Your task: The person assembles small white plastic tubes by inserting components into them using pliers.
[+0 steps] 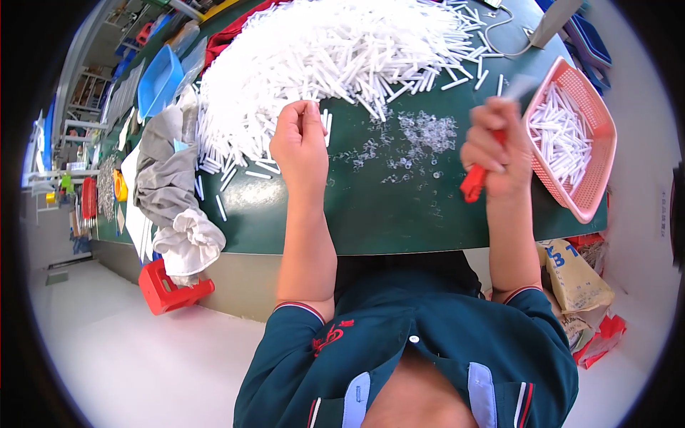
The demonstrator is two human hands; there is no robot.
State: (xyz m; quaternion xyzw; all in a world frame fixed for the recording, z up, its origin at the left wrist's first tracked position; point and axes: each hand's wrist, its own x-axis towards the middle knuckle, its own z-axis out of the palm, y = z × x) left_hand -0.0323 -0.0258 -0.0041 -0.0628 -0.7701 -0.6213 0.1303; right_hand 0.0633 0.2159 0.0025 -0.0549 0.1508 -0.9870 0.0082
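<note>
From my end, the right hand (497,146) is blurred, and so is the red-handled tool (474,182) it grips; I can't make out the tool's tip. Curled fingers hide from me whether the left hand (300,139) pinches anything. The heap of white sticks (321,60) is glare-bleached and runs past the upper edge. The clear bits (427,132) are too small for me to identify.
</note>
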